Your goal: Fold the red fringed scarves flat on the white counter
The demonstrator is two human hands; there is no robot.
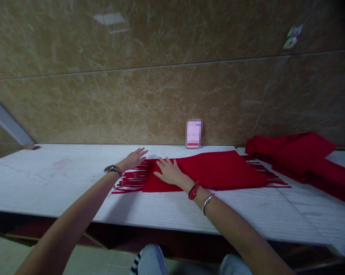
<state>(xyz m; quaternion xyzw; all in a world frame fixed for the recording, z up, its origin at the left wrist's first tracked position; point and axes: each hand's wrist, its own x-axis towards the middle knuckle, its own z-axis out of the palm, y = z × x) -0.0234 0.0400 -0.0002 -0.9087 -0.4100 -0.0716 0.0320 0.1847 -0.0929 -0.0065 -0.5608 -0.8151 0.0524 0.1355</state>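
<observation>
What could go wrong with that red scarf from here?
The strands of the left fringe lie loose and uneven near the left hand, so they might tangle or snag on the bracelet at that wrist. The upright phone-like object stands just beyond the scarf; a careless sweep by the right hand could perhaps topple it.
</observation>
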